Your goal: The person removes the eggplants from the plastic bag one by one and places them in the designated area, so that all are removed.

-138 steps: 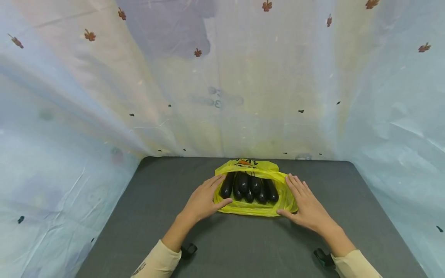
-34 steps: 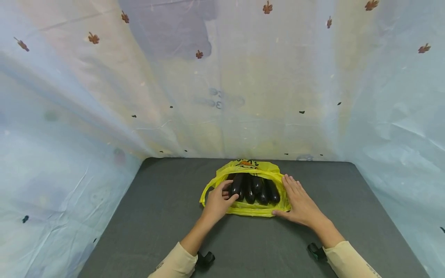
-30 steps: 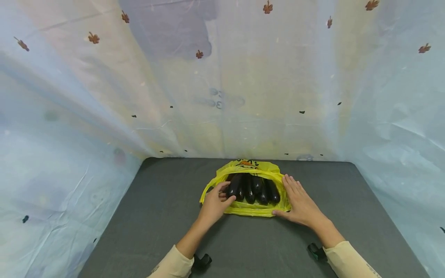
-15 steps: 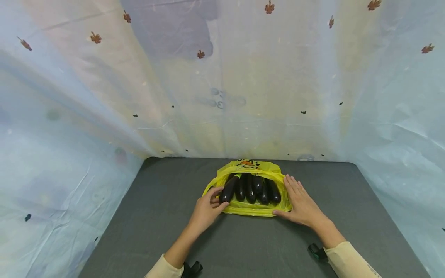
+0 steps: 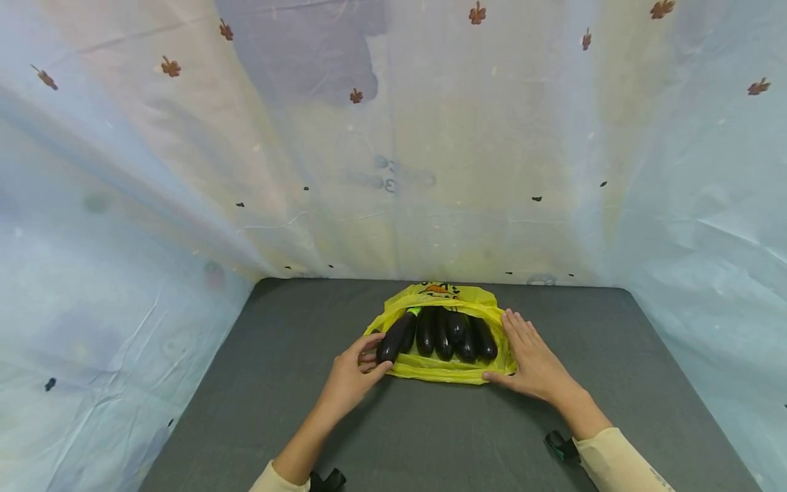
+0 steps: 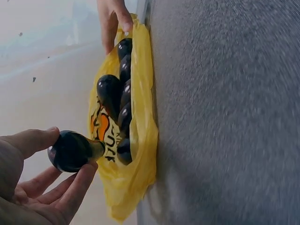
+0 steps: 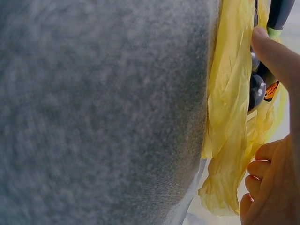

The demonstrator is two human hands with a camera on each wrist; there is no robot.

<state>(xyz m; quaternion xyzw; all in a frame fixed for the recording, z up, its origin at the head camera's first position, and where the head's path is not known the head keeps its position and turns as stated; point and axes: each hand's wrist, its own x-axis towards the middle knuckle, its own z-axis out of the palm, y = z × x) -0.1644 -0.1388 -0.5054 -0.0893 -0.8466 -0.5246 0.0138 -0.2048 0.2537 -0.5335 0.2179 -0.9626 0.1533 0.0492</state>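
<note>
My left hand (image 5: pixel 347 379) grips a dark eggplant (image 5: pixel 391 344) between thumb and fingers at the left side of a yellow plastic bag (image 5: pixel 443 372). In the left wrist view this eggplant (image 6: pixel 70 152) is raised off the others, its stem end toward the bag. Several more glossy eggplants (image 5: pixel 444 338) lie side by side in the bag's wide mouth. My right hand (image 5: pixel 535 359) rests at the bag's right side with its fingers straight. Its thumb (image 7: pixel 269 47) lies at the bag's front rim in the right wrist view.
The bag lies on a grey table (image 5: pixel 443 437), near its far edge. Behind and beside the table hangs a pale plastic sheet (image 5: pixel 467 157) with leaf prints. A black strap (image 5: pixel 562 447) is on the right wrist, another (image 5: pixel 328 480) on the left.
The left hand has reached into the bag, taken hold of an eggplant, and drawn it left, away from the others. The right hand has shifted slightly left with the bag's rim, then stayed still.
</note>
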